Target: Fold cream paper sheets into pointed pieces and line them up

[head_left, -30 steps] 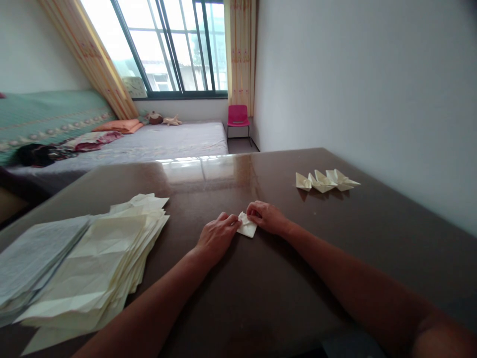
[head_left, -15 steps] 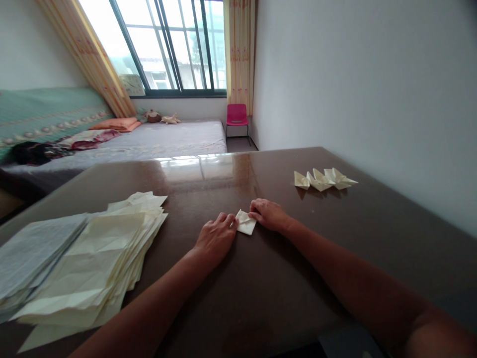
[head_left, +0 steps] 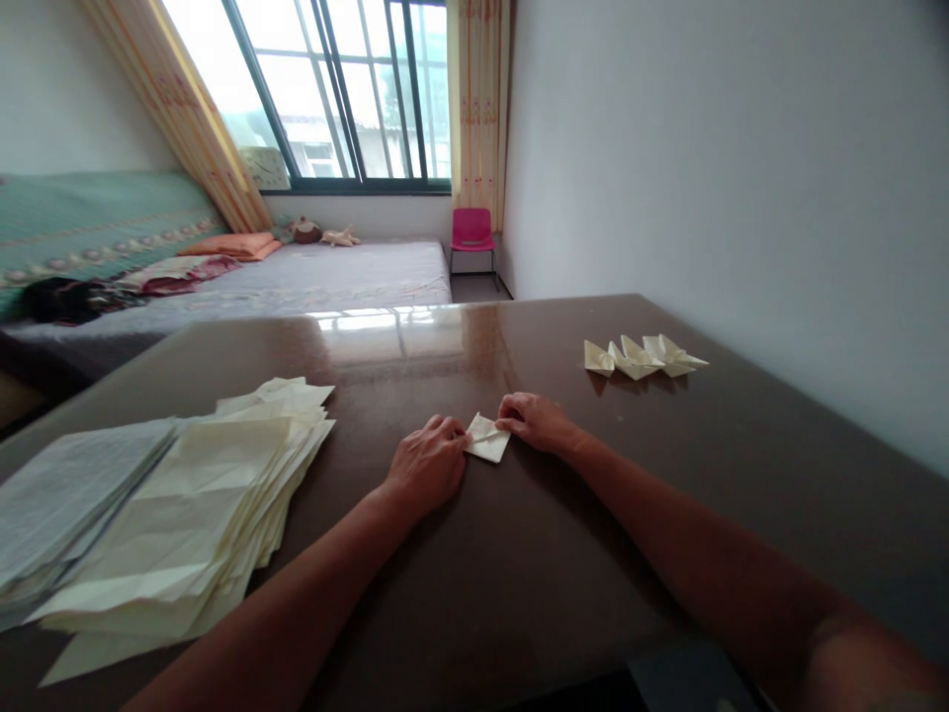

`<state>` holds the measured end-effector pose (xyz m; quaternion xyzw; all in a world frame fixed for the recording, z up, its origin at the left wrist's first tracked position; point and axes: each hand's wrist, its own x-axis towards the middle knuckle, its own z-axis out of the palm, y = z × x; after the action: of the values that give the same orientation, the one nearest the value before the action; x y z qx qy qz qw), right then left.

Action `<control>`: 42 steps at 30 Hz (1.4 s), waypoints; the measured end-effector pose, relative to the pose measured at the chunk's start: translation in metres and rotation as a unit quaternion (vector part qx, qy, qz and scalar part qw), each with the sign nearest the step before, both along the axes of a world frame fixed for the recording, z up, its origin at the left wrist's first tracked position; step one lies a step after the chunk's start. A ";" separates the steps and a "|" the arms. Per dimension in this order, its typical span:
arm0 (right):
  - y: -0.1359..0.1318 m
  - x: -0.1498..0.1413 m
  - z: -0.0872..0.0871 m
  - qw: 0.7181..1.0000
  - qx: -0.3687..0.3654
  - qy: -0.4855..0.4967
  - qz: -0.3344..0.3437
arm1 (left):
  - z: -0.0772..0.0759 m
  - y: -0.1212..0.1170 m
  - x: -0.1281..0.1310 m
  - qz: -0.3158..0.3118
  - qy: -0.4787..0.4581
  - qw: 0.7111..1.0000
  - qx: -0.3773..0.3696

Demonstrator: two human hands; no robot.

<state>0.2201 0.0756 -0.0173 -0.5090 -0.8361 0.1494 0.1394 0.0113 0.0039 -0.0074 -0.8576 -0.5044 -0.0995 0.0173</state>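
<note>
A small folded piece of cream paper point(head_left: 489, 442) lies on the dark brown table point(head_left: 519, 554), near its middle. My left hand point(head_left: 430, 460) rests on the table with its fingers curled against the paper's left edge. My right hand point(head_left: 535, 420) pinches the paper's upper right corner with bent fingers. Both forearms stretch across the table from the near edge.
A thick stack of cream sheets point(head_left: 193, 514) lies at the left, over a grey stack point(head_left: 59, 494). Several finished folded paper shapes point(head_left: 644, 357) sit at the right near the white wall. Beyond the table are a bed point(head_left: 297, 282), a pink chair point(head_left: 473, 229) and a window.
The hands and paper stay in nearly the same place; the left fingers have curled in closer on the paper's left edge and the fold looks pressed flatter.
</note>
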 end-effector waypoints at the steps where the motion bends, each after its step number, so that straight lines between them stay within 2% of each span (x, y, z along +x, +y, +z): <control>1: 0.000 0.001 -0.001 1.000 0.007 0.009 0.010 | -0.001 0.001 -0.001 0.001 -0.013 1.000 0.004; 7: 0.001 0.000 -0.005 0.997 0.036 0.043 0.061 | -0.007 0.007 -0.003 -0.007 -0.084 0.996 0.011; 13: -0.001 -0.005 -0.006 0.988 -0.023 0.091 0.121 | -0.015 0.014 -0.007 0.014 -0.148 0.989 -0.027; 17: -0.005 -0.007 -0.005 0.982 -0.061 0.130 0.123 | -0.017 0.016 -0.008 -0.004 -0.144 0.989 -0.036; 25: -0.010 -0.006 -0.002 0.946 -0.139 0.208 0.206 | -0.012 0.016 -0.010 -0.007 -0.162 0.981 -0.104; 28: -0.009 -0.008 -0.003 0.938 -0.160 0.234 0.199 | -0.009 0.018 -0.012 -0.021 -0.194 0.970 -0.144; 30: -0.008 -0.009 -0.002 0.938 -0.152 0.267 0.160 | -0.007 0.019 -0.014 -0.026 -0.241 0.956 -0.166; 32: -0.007 -0.010 0.002 0.937 -0.134 0.303 0.108 | -0.005 0.020 -0.014 -0.017 -0.307 0.933 -0.186; 34: -0.007 -0.010 0.005 0.926 -0.147 0.337 0.084 | -0.005 0.021 -0.013 0.001 -0.383 0.901 -0.202; 36: -0.008 -0.011 0.007 0.910 -0.186 0.355 0.101 | -0.008 0.023 -0.013 0.014 -0.451 0.867 -0.209; 38: -0.010 -0.013 0.006 0.907 -0.197 0.349 0.128 | -0.012 0.025 -0.012 0.013 -0.486 0.850 -0.202; 40: -0.011 -0.015 0.003 0.924 -0.153 0.323 0.134 | -0.017 0.026 -0.011 0.012 -0.484 0.855 -0.187; 42: -0.013 -0.016 0.002 0.950 -0.068 0.278 0.122 | -0.019 0.026 -0.012 0.022 -0.450 0.882 -0.137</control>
<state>0.2041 0.0630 -0.0155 -0.3494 -0.8081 0.3572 0.3119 -0.0002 0.0301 -0.0263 -0.7032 -0.4855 -0.4036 -0.3271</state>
